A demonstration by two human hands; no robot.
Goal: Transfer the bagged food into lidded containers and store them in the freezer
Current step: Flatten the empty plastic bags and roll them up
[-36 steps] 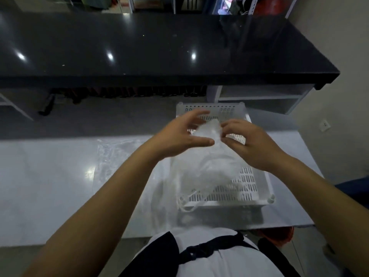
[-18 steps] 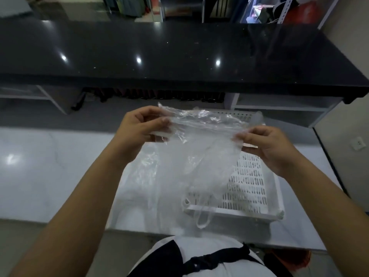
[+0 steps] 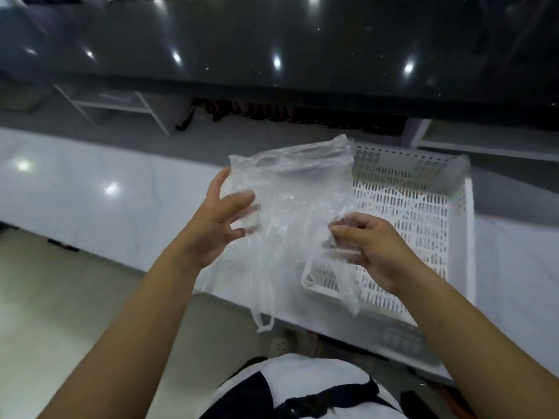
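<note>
Head view. A thin, clear, crumpled plastic bag is held up in the air between both hands, above the near edge of the white, glossy, marble-patterned bench. The bag appears empty; its loop handles hang down at the lower end, below the bench edge.

The left hand is at the bag's left side. Its thumb lies over the film and the fingers spread behind it, showing through the plastic; the bag is gripped loosely between thumb and fingers. The right hand is at the bag's right side, lower than the left, with its fingers curled and pinching a gathered fold of film.

A white, rectangular, slotted plastic tray rests on the bench to the right, just behind and partly beneath the bag. Its near rim reaches the bench edge. The tray floor shows no contents where it is visible.

Beyond the bench stands a black, polished stone counter reflecting ceiling lights. At the bottom of the view, a white garment with a black strap and buckle is visible on the person.
</note>
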